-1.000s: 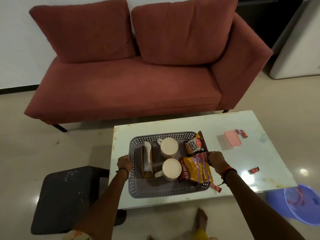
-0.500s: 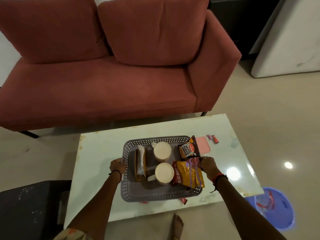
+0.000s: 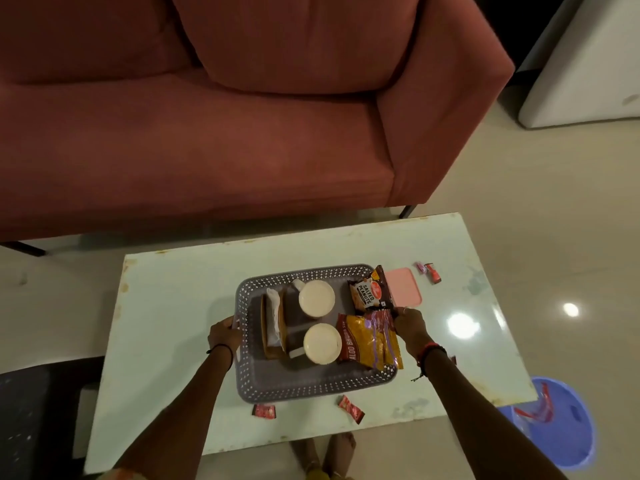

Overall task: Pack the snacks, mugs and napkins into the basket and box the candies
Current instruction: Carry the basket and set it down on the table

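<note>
A grey perforated basket (image 3: 311, 386) is held over the pale table (image 3: 173, 306). My left hand (image 3: 224, 332) grips its left rim and my right hand (image 3: 410, 323) grips its right rim. Inside lie two cream mugs (image 3: 317, 297) (image 3: 322, 342), folded napkins (image 3: 273, 320), a salted peanuts packet (image 3: 369, 292) and a yellow aloo bhujia packet (image 3: 372, 341). A pink candy box (image 3: 405, 287) lies shut just right of the basket. Red wrapped candies lie loose: two (image 3: 265, 410) (image 3: 350, 408) near the front edge and others (image 3: 433, 271) beyond the pink box.
A red sofa (image 3: 207, 133) stands behind the table. A dark stool (image 3: 34, 410) is at the left. A blue bucket (image 3: 557, 424) stands on the floor at the right. My feet (image 3: 325, 452) show under the table's front edge.
The basket has shifted away from the front edge, uncovering two red candies on the table in front of it. The camera has moved right and closer. Both hands keep their grip on the rims.
</note>
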Available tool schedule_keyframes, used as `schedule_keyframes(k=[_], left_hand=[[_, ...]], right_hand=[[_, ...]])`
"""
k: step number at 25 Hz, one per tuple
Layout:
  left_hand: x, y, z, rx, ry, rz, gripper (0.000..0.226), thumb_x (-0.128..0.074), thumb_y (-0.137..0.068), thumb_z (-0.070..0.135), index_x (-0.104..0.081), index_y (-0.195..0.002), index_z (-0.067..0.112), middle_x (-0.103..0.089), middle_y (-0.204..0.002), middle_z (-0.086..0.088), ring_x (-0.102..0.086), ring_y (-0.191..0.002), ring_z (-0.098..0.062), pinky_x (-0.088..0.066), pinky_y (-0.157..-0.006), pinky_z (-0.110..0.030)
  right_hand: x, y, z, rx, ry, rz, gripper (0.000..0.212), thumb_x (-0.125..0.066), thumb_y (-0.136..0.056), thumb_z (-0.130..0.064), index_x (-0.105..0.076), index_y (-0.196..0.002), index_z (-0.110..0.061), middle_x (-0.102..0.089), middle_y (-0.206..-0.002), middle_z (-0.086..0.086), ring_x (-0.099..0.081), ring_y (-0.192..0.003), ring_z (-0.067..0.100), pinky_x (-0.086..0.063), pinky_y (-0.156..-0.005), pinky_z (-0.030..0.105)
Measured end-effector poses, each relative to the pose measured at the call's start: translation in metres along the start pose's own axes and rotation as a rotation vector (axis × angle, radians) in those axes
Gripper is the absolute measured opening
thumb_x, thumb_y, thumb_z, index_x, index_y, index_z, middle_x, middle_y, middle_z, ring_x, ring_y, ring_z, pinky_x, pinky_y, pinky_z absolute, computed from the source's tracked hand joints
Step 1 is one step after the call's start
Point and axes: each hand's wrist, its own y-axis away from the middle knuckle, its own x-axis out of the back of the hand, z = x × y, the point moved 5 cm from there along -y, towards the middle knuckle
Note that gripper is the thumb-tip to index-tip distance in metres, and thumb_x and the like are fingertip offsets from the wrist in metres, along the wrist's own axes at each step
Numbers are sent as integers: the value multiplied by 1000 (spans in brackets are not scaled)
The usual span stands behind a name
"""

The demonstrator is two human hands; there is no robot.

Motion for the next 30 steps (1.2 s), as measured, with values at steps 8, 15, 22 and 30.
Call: schedule_keyframes(k=[8, 15, 22, 30], left_hand=[[-12, -64, -10, 17, -16, 7, 26, -63, -81, 20, -69, -104, 9, -71, -101, -20, -65, -95, -35, -53, -86, -40], [-20, -97, -12, 31, -2, 15, 22, -63, -78, 15, -71, -99, 11, -72, -94, -20, -66, -91, -37, -55, -85, -47], [-25, -106, -19, 26, 40, -20, 21, -62, -81, 13, -68, -99, 4, -69, -96, -25, -64, -87, -34, -53, -86, -45], [-18, -33, -12, -69, 105, 30, 48, -62, -83, 19, -49, -127, 7, -58, -127, -18, -55, -115, -36, -44, -98, -45]], right_hand=[[-44, -57, -15, 12, 71, -3, 28, -49, -82, 7, -61, -65, -11, -56, -65, 6, -50, -72, 23, -40, -68, 31], [-56, -80, -23, 8, 85, 20, 21, -48, -83, 8, -66, -94, 8, -62, -79, 12, -52, -77, 24, -47, -75, 35], [-59, -86, -29, 22, 146, -64, 26, -46, -87, 6, -64, -74, -8, -58, -70, 7, -50, -73, 23, -42, -73, 33], [-36, -52, -22, 14, 375, 17, 37, -43, -91, -7, -37, -57, -21, -49, -92, 12, -45, -86, 23, -43, -81, 34]])
